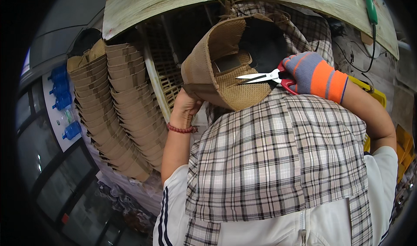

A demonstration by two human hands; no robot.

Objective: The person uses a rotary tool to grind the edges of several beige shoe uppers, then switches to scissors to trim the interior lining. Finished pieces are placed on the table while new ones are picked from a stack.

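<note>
A tan woven basket-like piece [200, 66] with a dark inner panel lies tilted over my lap, its opening turned toward me. My bare left hand [186, 100], with a red bead bracelet on its wrist, grips the piece's lower left side; the fingertips are hidden behind it. In a grey and orange striped glove, my right hand [315, 76] is closed around the red handles of a pair of scissors [271, 75]. The silver blades point left, in front of the piece's opening. Below, a plaid apron [260, 155] covers my lap.
Tall nested stacks of similar woven pieces [93, 102] stand at the left, beside a cream plastic crate [154, 81]. A worktable [173, 7] crosses the top, with a green-handled corded tool [369, 5] at its right end. Blue water jugs [61, 87] stand farther left.
</note>
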